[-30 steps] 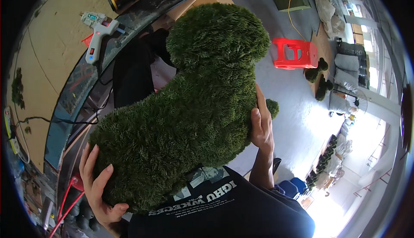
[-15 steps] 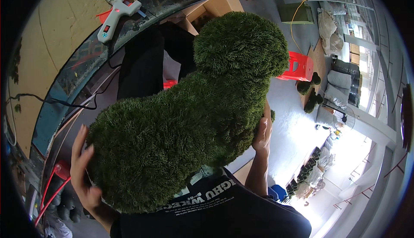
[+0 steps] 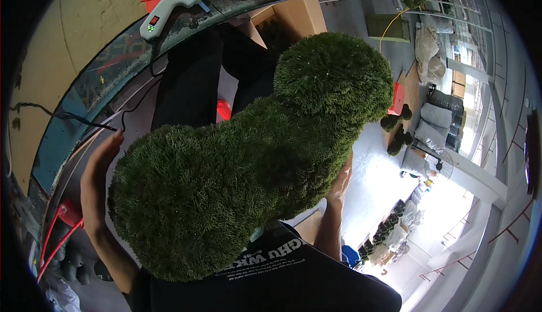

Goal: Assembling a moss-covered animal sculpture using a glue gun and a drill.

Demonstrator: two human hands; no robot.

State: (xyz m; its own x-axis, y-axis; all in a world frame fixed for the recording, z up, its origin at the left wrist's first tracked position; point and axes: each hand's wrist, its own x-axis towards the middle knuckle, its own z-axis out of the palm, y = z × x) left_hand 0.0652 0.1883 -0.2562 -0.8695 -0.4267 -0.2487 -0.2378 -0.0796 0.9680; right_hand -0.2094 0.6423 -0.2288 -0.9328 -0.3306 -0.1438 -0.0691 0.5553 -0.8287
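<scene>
Along topiary [image 3: 226, 182] edges: L hand [image 3: 100, 179] w/ gap, fingers free; R hand [image 3: 340, 185] touching, grip unclear.

Cardboard box [image 3: 305, 17], fan [image 3: 438, 166], grey sacks [image 3: 435, 114]

Strong light from the right, white glare washing over the floor [image 3: 367, 171], green bush [image 3: 186, 193] dimmer, table [image 3: 84, 35] edge bowed by fisheye distortion, black corners.
</scene>
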